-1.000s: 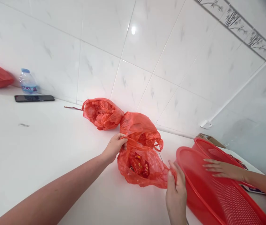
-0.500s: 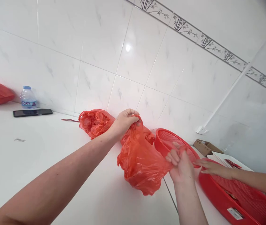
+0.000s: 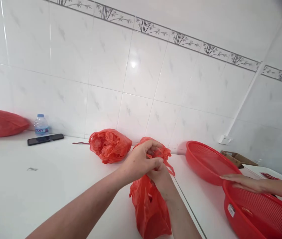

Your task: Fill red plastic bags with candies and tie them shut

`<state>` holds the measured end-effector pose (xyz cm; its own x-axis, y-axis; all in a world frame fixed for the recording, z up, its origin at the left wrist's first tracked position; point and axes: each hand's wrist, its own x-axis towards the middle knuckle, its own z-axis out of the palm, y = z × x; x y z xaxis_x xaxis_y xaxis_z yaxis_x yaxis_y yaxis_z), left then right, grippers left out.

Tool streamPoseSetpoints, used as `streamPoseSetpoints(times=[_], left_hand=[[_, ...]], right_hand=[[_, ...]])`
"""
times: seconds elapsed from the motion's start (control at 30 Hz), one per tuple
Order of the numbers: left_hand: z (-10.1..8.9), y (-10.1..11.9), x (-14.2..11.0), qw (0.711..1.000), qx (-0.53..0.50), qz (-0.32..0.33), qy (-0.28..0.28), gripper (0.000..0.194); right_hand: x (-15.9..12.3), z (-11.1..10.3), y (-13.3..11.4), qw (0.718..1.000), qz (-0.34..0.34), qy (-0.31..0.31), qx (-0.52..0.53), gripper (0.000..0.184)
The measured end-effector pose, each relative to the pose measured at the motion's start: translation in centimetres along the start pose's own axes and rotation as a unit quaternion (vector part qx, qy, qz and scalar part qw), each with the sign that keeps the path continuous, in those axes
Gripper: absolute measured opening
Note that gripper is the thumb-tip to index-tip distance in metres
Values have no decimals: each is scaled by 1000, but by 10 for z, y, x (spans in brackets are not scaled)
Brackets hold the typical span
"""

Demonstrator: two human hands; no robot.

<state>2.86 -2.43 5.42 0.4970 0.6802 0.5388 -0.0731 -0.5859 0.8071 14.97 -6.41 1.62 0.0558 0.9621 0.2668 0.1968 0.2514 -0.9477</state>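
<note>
My left hand [image 3: 141, 162] and my right hand [image 3: 158, 174] meet over the gathered top of a red plastic bag [image 3: 152, 209]. Both hands are closed on it, the left crossing in front of the right, so most of the right fingers are hidden. Below them the bag hangs down, crumpled and bulging, close above the white table. Just behind my hands sits another red plastic bag [image 3: 164, 153], partly covered by them, with a loop of handle trailing to the right. A third, stuffed red bag [image 3: 116, 147] lies to the left against the wall.
At right, a co-worker's hand [image 3: 247, 182] rests on the rims of two red plastic baskets [image 3: 198, 171] [image 3: 233, 219]. A cardboard box [image 3: 240, 159] stands behind them. Leftward are a phone [image 3: 45, 139], a water bottle [image 3: 41, 126] and a red bag [image 3: 1, 122]. A seam [image 3: 189, 205] crosses the table.
My hands were apart, stretching the bag between them; now they are together at its top and the bag hangs lower. The co-worker's basket has moved right, away from my bags.
</note>
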Motion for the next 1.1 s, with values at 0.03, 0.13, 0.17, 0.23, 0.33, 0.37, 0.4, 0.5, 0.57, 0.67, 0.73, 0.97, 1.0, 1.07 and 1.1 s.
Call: streamPoseSetpoints(times=[0.03, 0.13, 0.17, 0.23, 0.33, 0.37, 0.4, 0.5, 0.57, 0.67, 0.73, 0.97, 1.0, 1.07, 1.1], left_hand=[[0, -6, -4, 999, 20, 7, 32, 26], [2, -32, -14, 993, 99, 29, 65, 20], [4, -42, -16, 991, 122, 40, 46, 22], [8, -62, -20, 986, 154, 60, -10, 28], [17, -86, -23, 983, 172, 50, -46, 23], [20, -93, -24, 985, 165, 34, -45, 20], [22, -100, -24, 987, 153, 14, -39, 17], [28, -119, -26, 991, 118, -63, 2, 8], [30, -129, -30, 988, 114, -97, 40, 7], [33, -139, -39, 991, 72, -103, 53, 12], [34, -143, -45, 993, 1, -112, 25, 16], [38, -151, -54, 985, -33, -158, 58, 22], [38, -152, -54, 985, -27, -157, 64, 22], [38, -153, -55, 985, -27, -159, 64, 21], [38, -153, -55, 985, -28, -160, 64, 21]], right_hand=[[2, -2, 6, 1000, 21, 2, 21, 17], [7, -11, 32, 995, 57, 18, 83, 21], [9, -13, 42, 993, 57, 28, 95, 22], [12, -16, 62, 990, 64, 31, 122, 21], [13, -19, 88, 983, 81, 7, 166, 18], [13, -20, 95, 980, 86, 0, 179, 18], [12, -22, 101, 978, 89, -3, 189, 18], [10, -28, 113, 965, 93, -17, 245, 30], [8, -32, 116, 952, 98, -36, 288, 41], [6, -35, 117, 946, 101, -51, 303, 49], [5, -35, 116, 951, 97, -53, 290, 44], [1, -40, 119, 942, 123, -99, 294, 44], [1, -41, 119, 946, 127, -98, 283, 44], [0, -42, 120, 961, 111, -89, 235, 30], [0, -41, 120, 971, 90, -85, 206, 24]])
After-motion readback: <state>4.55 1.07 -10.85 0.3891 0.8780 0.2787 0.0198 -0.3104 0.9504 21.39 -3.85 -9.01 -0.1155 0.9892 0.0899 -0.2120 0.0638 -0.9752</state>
